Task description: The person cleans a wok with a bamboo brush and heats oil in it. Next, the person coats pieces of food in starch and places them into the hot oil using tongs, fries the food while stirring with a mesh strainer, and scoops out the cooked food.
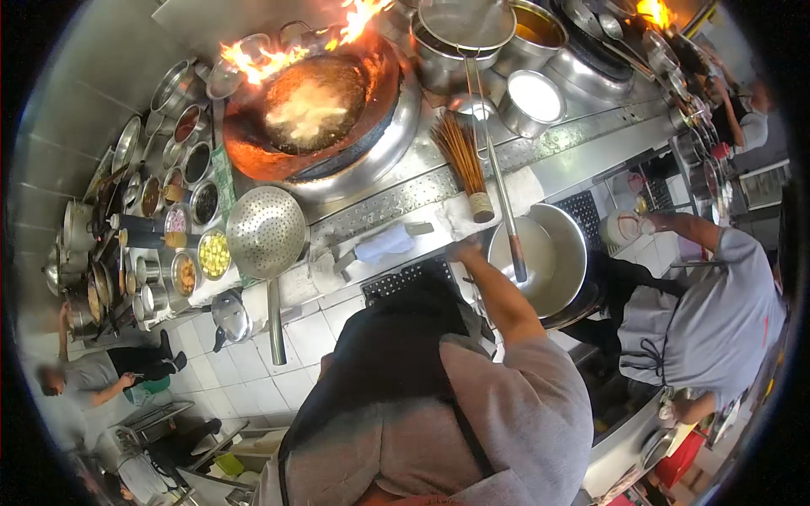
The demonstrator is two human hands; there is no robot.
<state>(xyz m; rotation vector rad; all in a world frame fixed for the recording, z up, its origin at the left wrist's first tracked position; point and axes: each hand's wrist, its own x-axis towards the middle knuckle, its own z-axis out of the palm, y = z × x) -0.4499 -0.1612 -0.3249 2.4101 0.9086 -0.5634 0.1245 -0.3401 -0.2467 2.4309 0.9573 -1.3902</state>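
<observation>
My right hand (464, 248) rests at the front edge of the steel counter, beside a folded white cloth (530, 187); its fingers are too small and turned away to make out. Near it lie a bamboo wok brush (462, 160) and a long-handled strainer (506, 202), whose handle reaches over a large pot (567, 253). A perforated skimmer (267, 232) lies to the left, its handle jutting past the counter edge. Food bubbles in a wok (384, 101) with flames at its back rim. My left hand is hidden; only a sliver of skin shows beside the apron (396, 337).
Seasoning containers (202, 202) and diced yellow food (214, 255) stand left of the wok. A blue-white cloth (384, 244) lies on the counter front. A pot of white contents (535, 99) sits right of the brush. A co-worker (704, 295) stands at right; another person (97, 375) is at far left.
</observation>
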